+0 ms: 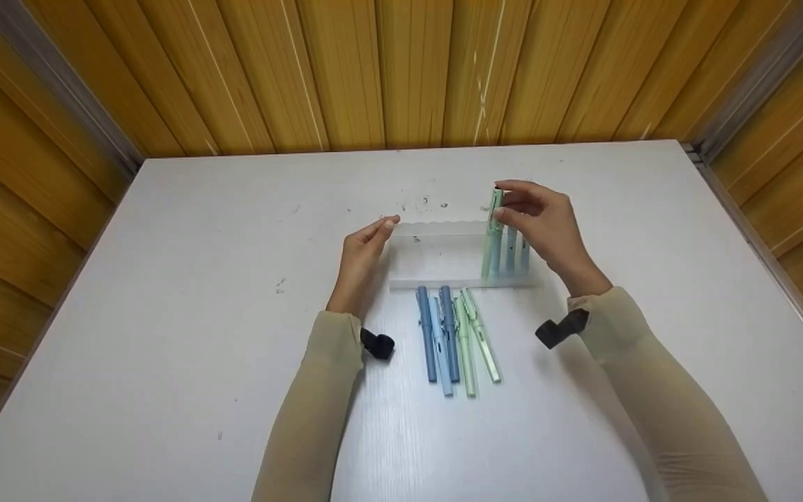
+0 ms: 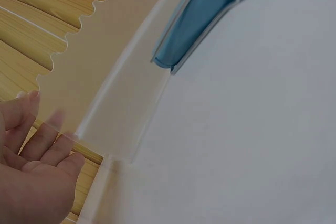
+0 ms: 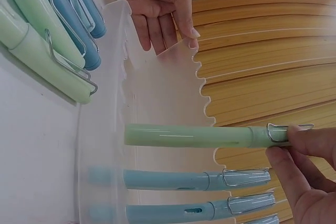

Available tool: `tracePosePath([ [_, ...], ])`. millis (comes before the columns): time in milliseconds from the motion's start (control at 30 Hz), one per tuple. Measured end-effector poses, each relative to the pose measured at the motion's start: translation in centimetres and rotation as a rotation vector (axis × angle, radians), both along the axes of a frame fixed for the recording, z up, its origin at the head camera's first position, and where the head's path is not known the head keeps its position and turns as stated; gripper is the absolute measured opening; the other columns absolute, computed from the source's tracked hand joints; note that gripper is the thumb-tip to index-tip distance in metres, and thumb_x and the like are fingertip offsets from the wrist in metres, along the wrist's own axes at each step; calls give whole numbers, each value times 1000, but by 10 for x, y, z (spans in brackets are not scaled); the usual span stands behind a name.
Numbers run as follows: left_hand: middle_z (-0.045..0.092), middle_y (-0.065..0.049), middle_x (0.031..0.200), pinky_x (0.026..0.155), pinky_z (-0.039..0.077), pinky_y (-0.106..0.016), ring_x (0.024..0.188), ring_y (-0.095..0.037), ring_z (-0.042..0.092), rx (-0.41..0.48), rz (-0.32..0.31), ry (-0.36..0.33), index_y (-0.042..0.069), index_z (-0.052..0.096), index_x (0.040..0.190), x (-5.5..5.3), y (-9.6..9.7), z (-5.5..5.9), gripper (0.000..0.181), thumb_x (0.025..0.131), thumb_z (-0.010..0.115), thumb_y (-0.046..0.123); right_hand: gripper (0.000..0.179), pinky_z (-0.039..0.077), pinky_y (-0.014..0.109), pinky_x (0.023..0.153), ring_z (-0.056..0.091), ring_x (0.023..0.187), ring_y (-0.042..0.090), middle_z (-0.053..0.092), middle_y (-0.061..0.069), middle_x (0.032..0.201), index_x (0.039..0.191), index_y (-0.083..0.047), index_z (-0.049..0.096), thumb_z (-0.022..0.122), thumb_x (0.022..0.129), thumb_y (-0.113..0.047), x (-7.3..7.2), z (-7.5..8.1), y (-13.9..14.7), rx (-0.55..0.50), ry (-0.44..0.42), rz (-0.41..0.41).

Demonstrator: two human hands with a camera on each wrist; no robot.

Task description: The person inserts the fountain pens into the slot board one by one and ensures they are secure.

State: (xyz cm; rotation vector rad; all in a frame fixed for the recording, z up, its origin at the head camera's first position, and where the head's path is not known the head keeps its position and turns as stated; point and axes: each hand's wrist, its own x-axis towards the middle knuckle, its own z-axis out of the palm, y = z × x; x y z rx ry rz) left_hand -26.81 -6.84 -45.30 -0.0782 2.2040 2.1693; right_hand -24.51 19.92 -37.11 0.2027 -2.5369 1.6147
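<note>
Beige sleeves [image 1: 666,397] lie nearest to us, over the white table [image 1: 164,390]. We see the left hand [image 1: 365,258] pinching the end of a translucent pen rack [image 1: 405,284], while the right hand [image 1: 548,223] grips a green capped pen [image 3: 194,136] by its clip end, upright beside light-blue pens [image 3: 168,180] standing in the rack; blue and green pens [image 1: 451,341] lie before it

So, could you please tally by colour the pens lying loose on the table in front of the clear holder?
Dark blue pens: 2
Light blue pen: 1
Light green pens: 2
Total: 5
</note>
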Motion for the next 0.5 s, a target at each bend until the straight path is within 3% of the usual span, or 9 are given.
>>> tracePosePath([
  [500, 53, 0, 142, 115, 33, -35, 140, -16, 39, -20, -4, 8, 16, 64, 126, 1, 0, -1, 40, 95, 59, 40, 36, 53, 22, 91, 63, 101, 13, 65, 7, 112, 126, -15, 63, 67, 90, -11, -2, -7, 0, -4, 5, -19],
])
